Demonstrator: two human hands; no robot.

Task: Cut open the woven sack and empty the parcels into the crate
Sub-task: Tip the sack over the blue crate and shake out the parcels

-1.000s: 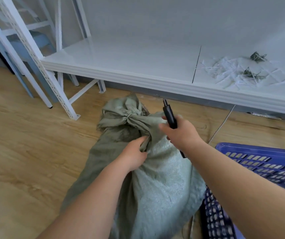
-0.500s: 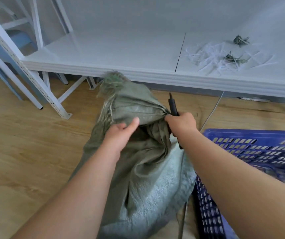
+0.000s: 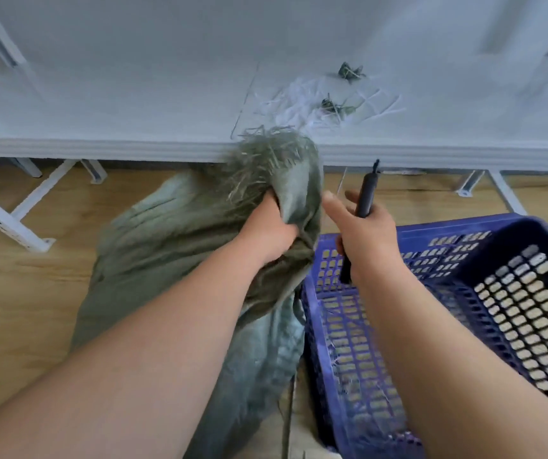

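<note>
A parcel sorting or storage room: white steel racking [image 3: 7, 223] on a wood-look floor [image 3: 27, 309], a low white shelf [image 3: 117, 104] strewn with cut ties [image 3: 325, 101], a blue plastic crate [image 3: 465, 293].

The woven sack [image 3: 173, 246] is grey-green and slumped on the wooden floor, just left of the crate [image 3: 458, 313] and touching its left wall. Its mouth is raised above the crate's near-left corner, the cut edge frayed into loose fibres. The fabric hangs in creases down to a bulkier lower part beside the crate. No parcels show. The crate is blue plastic with lattice walls and floor, and stands open-topped on the floor, tilted in view.
</note>
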